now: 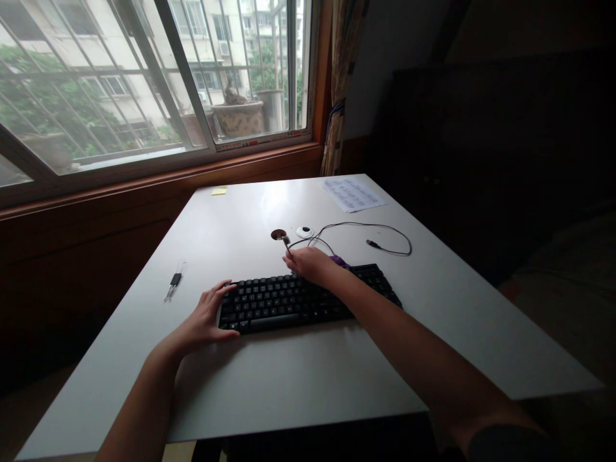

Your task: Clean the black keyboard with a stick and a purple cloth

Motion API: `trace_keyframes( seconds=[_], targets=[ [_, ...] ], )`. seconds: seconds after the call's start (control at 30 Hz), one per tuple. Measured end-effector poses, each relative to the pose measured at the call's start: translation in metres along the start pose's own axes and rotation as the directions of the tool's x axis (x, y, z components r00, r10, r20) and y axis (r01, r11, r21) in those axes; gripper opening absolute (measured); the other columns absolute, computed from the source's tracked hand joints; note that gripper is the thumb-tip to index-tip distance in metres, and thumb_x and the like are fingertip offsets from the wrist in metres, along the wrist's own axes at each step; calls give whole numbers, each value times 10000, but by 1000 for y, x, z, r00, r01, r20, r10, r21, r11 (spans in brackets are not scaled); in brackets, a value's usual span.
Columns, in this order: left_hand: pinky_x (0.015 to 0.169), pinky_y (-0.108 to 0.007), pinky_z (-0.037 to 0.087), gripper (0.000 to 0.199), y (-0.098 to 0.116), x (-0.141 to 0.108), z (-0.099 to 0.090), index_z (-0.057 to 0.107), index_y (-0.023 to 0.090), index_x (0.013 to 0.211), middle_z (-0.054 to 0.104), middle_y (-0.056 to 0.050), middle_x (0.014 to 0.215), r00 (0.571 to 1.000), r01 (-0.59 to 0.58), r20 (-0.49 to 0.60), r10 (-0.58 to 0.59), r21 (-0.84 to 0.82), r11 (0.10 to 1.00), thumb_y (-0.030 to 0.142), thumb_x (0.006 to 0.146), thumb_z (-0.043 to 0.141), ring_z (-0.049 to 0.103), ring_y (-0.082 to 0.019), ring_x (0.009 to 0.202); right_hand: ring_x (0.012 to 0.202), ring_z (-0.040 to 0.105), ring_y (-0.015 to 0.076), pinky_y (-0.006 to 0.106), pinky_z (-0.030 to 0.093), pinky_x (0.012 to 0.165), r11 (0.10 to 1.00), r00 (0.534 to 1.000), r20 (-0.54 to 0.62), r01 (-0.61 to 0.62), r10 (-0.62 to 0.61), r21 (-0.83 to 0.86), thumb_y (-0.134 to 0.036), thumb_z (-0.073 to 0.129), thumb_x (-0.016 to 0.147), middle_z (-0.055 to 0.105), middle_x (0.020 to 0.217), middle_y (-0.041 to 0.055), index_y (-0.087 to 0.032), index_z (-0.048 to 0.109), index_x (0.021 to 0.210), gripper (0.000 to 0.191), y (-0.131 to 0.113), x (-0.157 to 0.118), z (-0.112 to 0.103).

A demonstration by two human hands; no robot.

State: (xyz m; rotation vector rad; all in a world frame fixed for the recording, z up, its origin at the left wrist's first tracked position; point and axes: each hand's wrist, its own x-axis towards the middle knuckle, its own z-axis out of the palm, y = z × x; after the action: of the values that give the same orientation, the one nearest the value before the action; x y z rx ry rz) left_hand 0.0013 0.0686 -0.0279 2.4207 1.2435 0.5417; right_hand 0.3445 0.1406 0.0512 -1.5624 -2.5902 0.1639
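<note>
A black keyboard lies on the white table. My left hand grips the keyboard's left end, thumb at the front edge and fingers over the back corner. Above the keyboard's back edge, my right hand pinches a small brush-like item with a dark tip, close to a round hole in the tabletop. A purple object shows partly behind my right wrist. A black cable loops to the right and ends in a USB plug.
Beside the hole lies a white round cover. Printed papers rest at the back right, and yellow sticky notes at the back left. A small black item with clear ends is on the left. A barred window stands behind.
</note>
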Motion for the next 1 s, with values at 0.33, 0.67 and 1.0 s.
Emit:
trace_keyframes(
  seconds=[0.33, 0.67, 1.0],
  targets=[
    [1157, -673, 355, 966, -2, 0, 1, 244, 358, 1557, 251, -131, 1630, 1000, 7, 28, -7, -9, 1000, 494, 796, 823, 317, -420, 1451, 728, 598, 153, 265, 295, 657, 990, 995, -100, 0, 14, 143, -381, 407, 1071, 708, 801, 38, -180, 672, 971, 347, 18, -16, 10],
    [1156, -659, 363, 966, -2, 0, 0, 246, 362, 1553, 260, -127, 1628, 1000, 4, 25, -4, 1, 1000, 508, 793, 824, 324, -409, 1448, 730, 618, 143, 252, 315, 668, 986, 992, -128, 3, 19, 168, -398, 438, 1063, 708, 786, 24, -191, 663, 947, 326, 16, -16, 16],
    [1163, -639, 370, 961, -1, -1, 0, 264, 361, 1558, 276, -115, 1629, 1000, 13, 17, -13, 4, 1000, 504, 790, 824, 332, -401, 1448, 823, 689, 206, 287, 388, 713, 998, 993, -99, -58, 61, 26, -382, 388, 1067, 758, 938, 103, -179, 677, 1071, 353, 0, -20, 10]
  ],
)
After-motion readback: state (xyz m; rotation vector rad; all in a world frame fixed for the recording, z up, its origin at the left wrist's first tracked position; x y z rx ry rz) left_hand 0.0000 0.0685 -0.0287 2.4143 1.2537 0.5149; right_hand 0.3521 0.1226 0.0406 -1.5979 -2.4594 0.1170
